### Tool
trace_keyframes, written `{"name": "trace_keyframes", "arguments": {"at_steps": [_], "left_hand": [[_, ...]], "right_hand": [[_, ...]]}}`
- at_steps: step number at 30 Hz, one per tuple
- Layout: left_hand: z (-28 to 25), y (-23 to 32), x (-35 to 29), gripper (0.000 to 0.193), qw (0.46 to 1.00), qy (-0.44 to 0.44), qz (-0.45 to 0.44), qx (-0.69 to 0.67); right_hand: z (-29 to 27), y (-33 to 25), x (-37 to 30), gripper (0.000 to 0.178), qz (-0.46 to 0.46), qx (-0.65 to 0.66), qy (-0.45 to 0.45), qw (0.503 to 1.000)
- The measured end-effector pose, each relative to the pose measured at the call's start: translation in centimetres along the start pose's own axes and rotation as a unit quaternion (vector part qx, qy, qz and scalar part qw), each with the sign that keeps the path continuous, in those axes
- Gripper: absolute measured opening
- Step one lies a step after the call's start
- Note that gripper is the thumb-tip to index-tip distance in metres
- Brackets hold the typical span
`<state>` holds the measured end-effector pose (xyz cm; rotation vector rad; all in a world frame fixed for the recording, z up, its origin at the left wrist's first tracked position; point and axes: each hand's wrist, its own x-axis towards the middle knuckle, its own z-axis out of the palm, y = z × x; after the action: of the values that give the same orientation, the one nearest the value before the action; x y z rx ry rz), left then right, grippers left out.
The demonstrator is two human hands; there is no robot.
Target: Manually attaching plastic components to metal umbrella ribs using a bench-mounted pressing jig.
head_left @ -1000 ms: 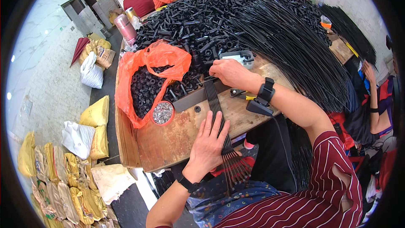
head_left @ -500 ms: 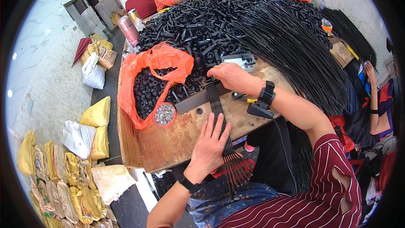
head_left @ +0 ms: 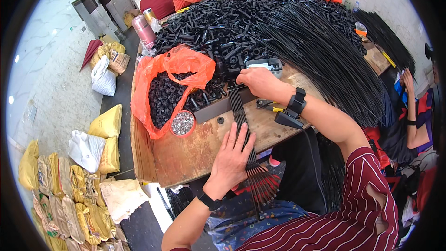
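A row of thin black rods (head_left: 238, 107) lies across the table's near edge, its lower ends fanned out over my lap. My left hand (head_left: 231, 158) rests flat on the rods with its fingers spread. At their far ends, my right hand (head_left: 260, 82) is closed in a pinch beside the pile of black plastic fittings (head_left: 218, 32). What its fingertips hold is hidden among the dark parts. Just beyond it stands a clear plastic box (head_left: 265, 65) with pale pieces inside. A grey bar (head_left: 213, 111) lies crosswise by the rods' far ends.
An orange plastic bag (head_left: 153, 72) of black parts and a red-rimmed bowl (head_left: 182, 123) of small shiny pieces stand at left. Yellow-handled pliers (head_left: 267, 105) lie right of the rods. A large heap of long black rods (head_left: 325, 56) covers the right side. Other people sit around the table.
My right hand has shifted slightly right and away from me, its fingertips now by a dark fitting beyond the rod ends. The left hand stays flat on the rods.
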<state>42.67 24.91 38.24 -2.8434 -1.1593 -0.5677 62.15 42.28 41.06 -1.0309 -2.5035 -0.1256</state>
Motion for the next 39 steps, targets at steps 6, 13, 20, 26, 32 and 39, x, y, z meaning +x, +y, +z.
{"name": "trace_keyframes", "arguments": {"at_steps": [6, 13, 20, 26, 32, 39], "left_hand": [[0.0, 0.1, 0.0, 0.091, 1.000, -0.005, 0.001, 0.003], [-0.2, 0.2, 0.1, 0.092, 1.000, -0.017, -0.009, -0.007], [0.0, 0.1, 0.5, 0.091, 1.000, 0.002, 0.004, 0.003], [-0.6, 0.2, 0.6, 0.090, 0.999, -0.003, -0.038, -0.015], [0.0, -0.1, 1.0, 0.093, 1.000, -0.002, -0.025, 0.000], [-1.9, 0.2, 0.8, 0.097, 0.982, 0.033, -0.006, -0.185]], "right_hand": [[0.1, -0.1, -0.1, 0.016, -0.009, 0.007, 0.018, 1.000], [-0.2, -0.7, 0.2, 0.014, 0.006, 0.065, 0.050, 0.997], [-0.5, 0.4, -0.1, 0.013, 0.009, 0.091, 0.057, 0.994], [-1.0, 5.8, 0.9, 0.014, 0.111, -0.045, 0.022, 0.992], [-1.4, 7.7, -0.1, 0.012, 0.128, -0.087, -0.045, 0.987], [-0.8, 7.4, -0.1, 0.015, 0.100, -0.093, 0.018, 0.990]]}}
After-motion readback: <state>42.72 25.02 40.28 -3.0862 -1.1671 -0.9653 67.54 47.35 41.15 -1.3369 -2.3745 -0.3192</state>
